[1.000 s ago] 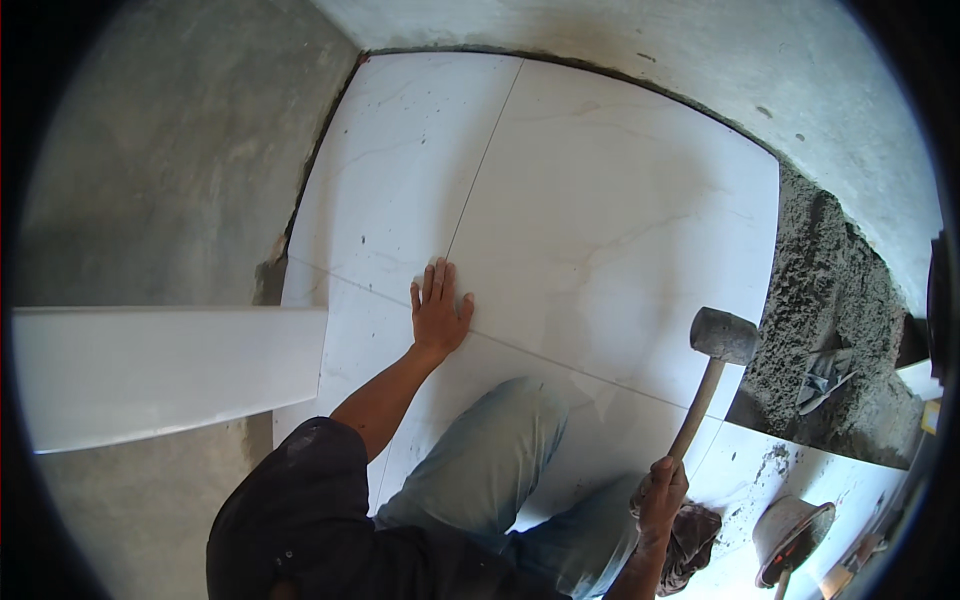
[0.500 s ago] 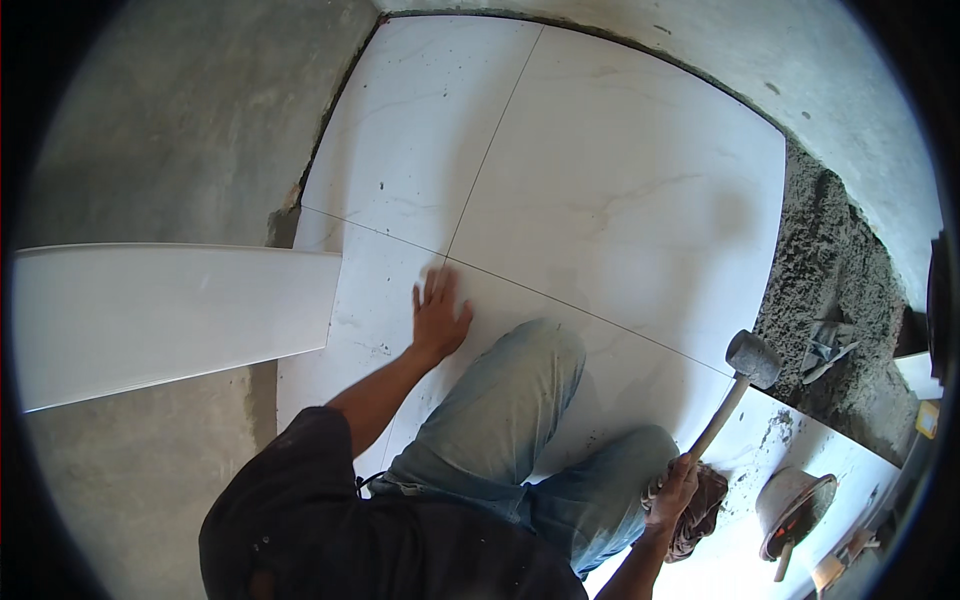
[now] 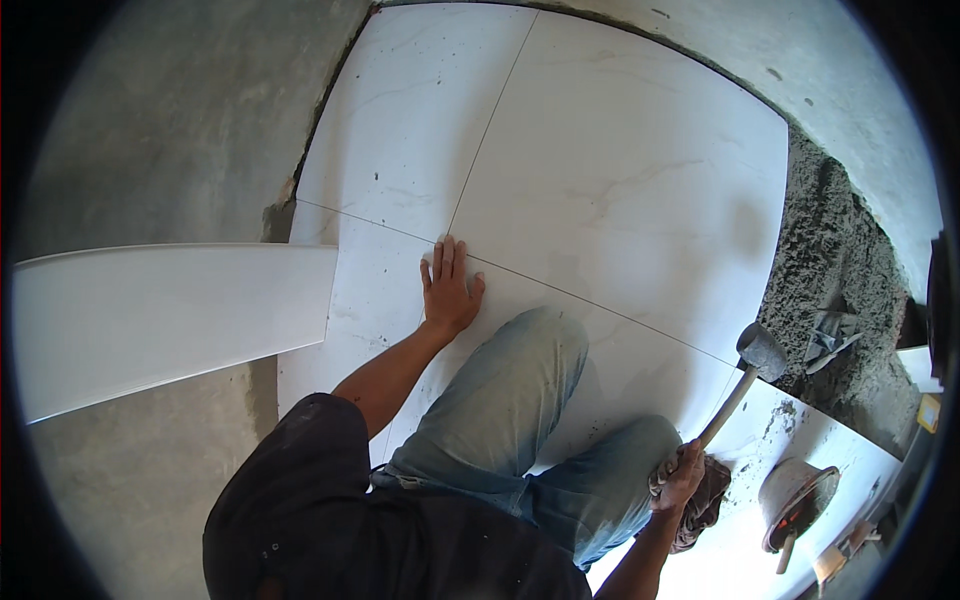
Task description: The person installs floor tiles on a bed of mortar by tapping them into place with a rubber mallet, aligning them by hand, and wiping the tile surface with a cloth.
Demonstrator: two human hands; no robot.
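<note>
My left hand (image 3: 452, 293) lies on the white floor tiles with its fingers spread, the fingertips on the joint where several tiles meet. My right hand (image 3: 681, 478) is closed round the wooden handle of a rubber mallet (image 3: 762, 350), whose dark grey head is at the right edge of the tiling. Beyond my knees lies a large white floor tile (image 3: 630, 170) with faint grey veins. Thin dark joints run between it and the tiles around it. Specks of mortar dot the tile surfaces.
Grey wet mortar (image 3: 825, 240) fills the strip at the right, with a trowel (image 3: 832, 345) on it. A bucket (image 3: 797, 503) lies tipped on the tiles at lower right. Near my right hand is a brown cloth (image 3: 703, 508). A white panel (image 3: 180, 325) juts in from the left.
My left hand has moved slightly forward and right and now rests flat at the tile joint. The mallet's head has shifted a little to the right and up.
</note>
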